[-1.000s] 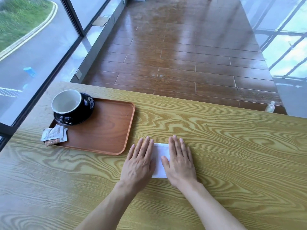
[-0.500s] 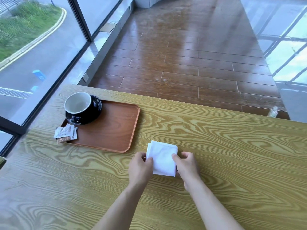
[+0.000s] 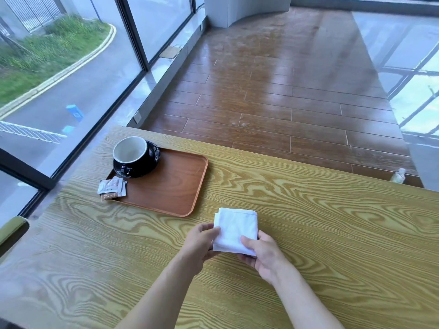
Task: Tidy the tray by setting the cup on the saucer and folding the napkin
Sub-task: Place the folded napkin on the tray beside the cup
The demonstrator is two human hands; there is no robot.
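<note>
Cup (image 3: 130, 149) on saucer (image 3: 152, 162) on tray (image 3: 175, 186), left of napkin (image 3: 235, 230).

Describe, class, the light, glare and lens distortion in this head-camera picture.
Head view: daylight from the windows, soft shadows only; pale glare streaks on the floor; wide-angle bending bows the table edge and window frames; the napkin is bright white, its folds faint; both hands, the left hand and the right hand, look sharp.

Left hand (image 3: 198, 243) and right hand (image 3: 263, 254) bare, forearms unsleeved.
</note>
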